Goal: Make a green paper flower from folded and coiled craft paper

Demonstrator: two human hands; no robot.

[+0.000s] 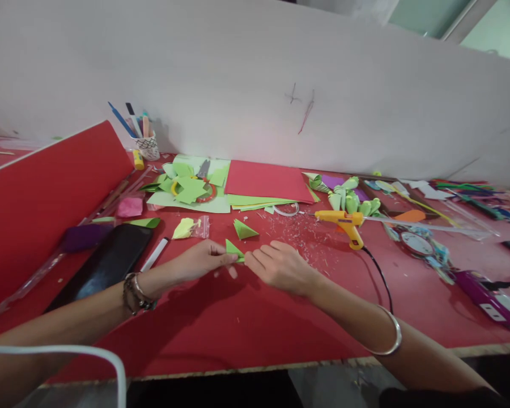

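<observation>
Between my hands is a small folded piece of green paper (233, 249), its pointed corner sticking up. My left hand (204, 260) pinches its left side between thumb and fingers. The curled fingers of my right hand (280, 266) grip its right end. Just beyond my hands, another folded green paper piece (245, 230) lies on the red table (221, 334). A yellow crumpled paper (183, 228) sits beside a small clear plastic bag (202, 226) to the left of that piece.
A yellow glue gun (344, 221) with a black cord lies right of my hands. Scissors (204, 170) rest among green paper pieces at the back, beside red sheets (267, 181). At left are a black case (106, 260), a marker (155, 254) and a pen cup (148, 146).
</observation>
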